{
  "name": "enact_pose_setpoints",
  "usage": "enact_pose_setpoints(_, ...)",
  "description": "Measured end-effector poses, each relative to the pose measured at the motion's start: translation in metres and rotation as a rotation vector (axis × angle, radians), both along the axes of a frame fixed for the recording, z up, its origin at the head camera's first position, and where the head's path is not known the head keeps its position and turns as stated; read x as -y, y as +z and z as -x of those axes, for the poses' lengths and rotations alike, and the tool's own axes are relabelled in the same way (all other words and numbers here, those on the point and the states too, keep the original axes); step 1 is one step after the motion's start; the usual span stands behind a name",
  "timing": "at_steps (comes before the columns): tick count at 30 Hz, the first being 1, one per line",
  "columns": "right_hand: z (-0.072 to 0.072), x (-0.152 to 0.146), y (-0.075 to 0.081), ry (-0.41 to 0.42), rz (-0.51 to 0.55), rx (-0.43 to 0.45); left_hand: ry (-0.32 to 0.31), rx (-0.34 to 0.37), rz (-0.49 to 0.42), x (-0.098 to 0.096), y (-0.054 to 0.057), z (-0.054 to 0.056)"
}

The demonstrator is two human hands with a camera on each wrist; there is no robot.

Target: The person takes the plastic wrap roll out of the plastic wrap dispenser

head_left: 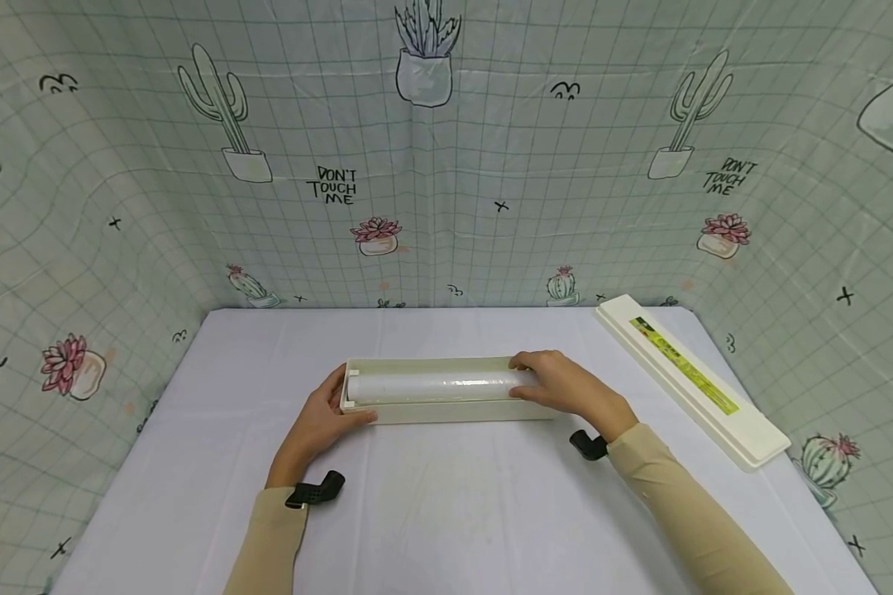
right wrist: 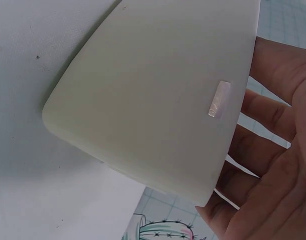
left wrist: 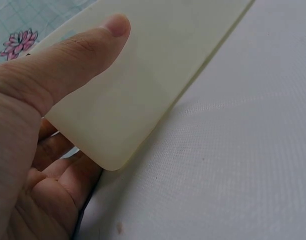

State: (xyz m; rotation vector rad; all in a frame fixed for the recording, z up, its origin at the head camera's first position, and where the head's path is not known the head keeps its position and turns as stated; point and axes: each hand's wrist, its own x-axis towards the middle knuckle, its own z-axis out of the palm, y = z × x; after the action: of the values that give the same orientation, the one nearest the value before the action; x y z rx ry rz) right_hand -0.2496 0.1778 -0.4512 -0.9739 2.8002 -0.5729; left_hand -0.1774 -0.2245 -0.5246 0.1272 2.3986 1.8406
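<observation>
"Where does the box (head_left: pixel 446 412) lie between the hands?"

"On the tabletop (head_left: pixel 446 512), its long side facing the person, its left end inside the left hand (head_left: pixel 324 423). That thumb (left wrist: pixel 88 62) presses the front wall while the other fingers go round behind the end, so the gap between them is only the box's own width."

"And the right hand (head_left: pixel 565 385)?"

"Over the right end, fingers bent and moderately spread, the forefinger at the back rim and the thumb over the roll (head_left: pixel 424 387). Whether they grip the roll or merely rest there cannot be told for certain; the palm hides it."

"How does it all look?"

"The box is cream, long, smooth and round-cornered, uncovered on top; a small shiny rectangle (right wrist: pixel 220 99) marks its wall in the right wrist view. The roll inside is whitish and glossy, lying lengthwise. The cream lid (head_left: pixel 688 393), with a yellow-green label (head_left: pixel 683 365), lies slantwise at the right."
</observation>
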Motion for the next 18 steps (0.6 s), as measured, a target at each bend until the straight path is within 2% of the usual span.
enact_pose_setpoints(18,-0.0052,0.0037,0.0069,0.026,-0.031,-0.054,-0.003,0.008,0.008,0.0016,0.0015,0.0019)
